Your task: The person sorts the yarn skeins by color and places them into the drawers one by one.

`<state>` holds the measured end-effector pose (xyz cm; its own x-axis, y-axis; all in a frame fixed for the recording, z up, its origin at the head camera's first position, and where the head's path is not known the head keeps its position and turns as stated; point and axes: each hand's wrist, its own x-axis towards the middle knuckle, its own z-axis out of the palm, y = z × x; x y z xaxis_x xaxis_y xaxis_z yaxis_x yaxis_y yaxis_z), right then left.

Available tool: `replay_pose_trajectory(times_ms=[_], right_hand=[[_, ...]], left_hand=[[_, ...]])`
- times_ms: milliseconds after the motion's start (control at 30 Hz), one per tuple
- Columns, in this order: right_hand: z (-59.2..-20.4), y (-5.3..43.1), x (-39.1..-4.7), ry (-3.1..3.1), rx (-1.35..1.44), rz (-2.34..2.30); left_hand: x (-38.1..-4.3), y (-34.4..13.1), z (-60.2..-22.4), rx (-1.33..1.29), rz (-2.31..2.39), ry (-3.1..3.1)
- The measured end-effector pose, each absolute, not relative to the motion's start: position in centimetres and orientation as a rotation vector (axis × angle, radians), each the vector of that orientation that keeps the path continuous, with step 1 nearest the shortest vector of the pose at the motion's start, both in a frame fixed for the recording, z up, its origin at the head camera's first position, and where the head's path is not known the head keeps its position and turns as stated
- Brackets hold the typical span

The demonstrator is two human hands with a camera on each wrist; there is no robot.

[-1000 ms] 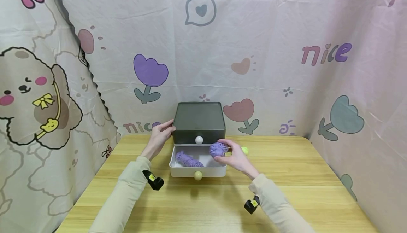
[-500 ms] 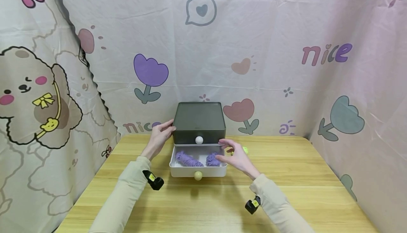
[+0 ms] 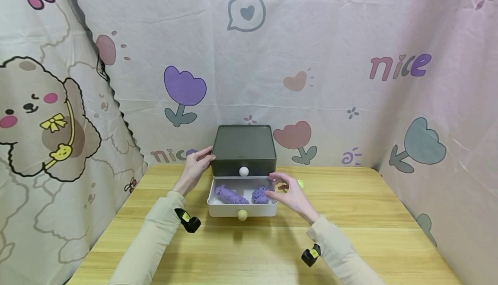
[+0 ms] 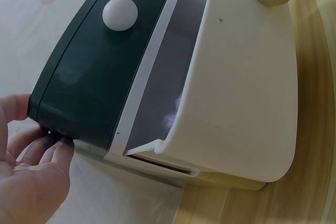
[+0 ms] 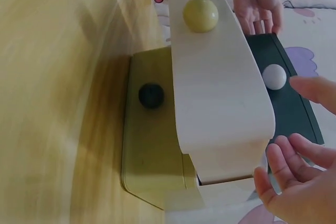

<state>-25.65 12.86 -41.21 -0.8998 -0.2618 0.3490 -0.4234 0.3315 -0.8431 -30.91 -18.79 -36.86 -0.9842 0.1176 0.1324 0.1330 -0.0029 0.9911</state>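
Note:
A small drawer unit with a dark green top section (image 3: 244, 146) stands at the table's back. Its white middle drawer (image 3: 223, 210) is pulled out. A long purple yarn skein (image 3: 230, 195) lies at the drawer's left, and a rounder purple yarn bundle (image 3: 259, 195) at its right. My left hand (image 3: 194, 168) rests its fingertips against the green section's left side, as the left wrist view shows too. My right hand (image 3: 292, 195) hovers at the drawer's right edge, thumb and fingers apart, holding nothing. In the right wrist view its fingers (image 5: 299, 166) are spread beside the drawer.
A bright yellow-green item (image 3: 300, 184) sits behind my right hand, partly hidden. White (image 5: 274, 77), yellow (image 5: 200, 15) and dark (image 5: 151, 95) round knobs stick out from the drawer fronts. The lowest, yellowish drawer (image 5: 149, 145) is closed. A patterned curtain (image 3: 330, 138) hangs behind the table.
My right hand has let go of the round yarn bundle, which dropped into the drawer's right side. The hand then drifts slightly right. My left hand keeps its place.

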Motion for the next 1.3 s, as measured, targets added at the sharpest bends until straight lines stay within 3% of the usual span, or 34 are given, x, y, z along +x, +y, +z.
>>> replay_pose_trajectory(times_ms=[733,1300], right_hand=[[-40.1,12.1,-22.4,-2.253,0.526,1.974],[-41.4,11.8,-20.4,-2.294,0.679,2.069]], left_hand=[[-30.9,-18.7,-36.8,-0.271,-2.19,-2.214],[-30.9,-18.8,-37.0,-0.28,-2.198,-2.204]])
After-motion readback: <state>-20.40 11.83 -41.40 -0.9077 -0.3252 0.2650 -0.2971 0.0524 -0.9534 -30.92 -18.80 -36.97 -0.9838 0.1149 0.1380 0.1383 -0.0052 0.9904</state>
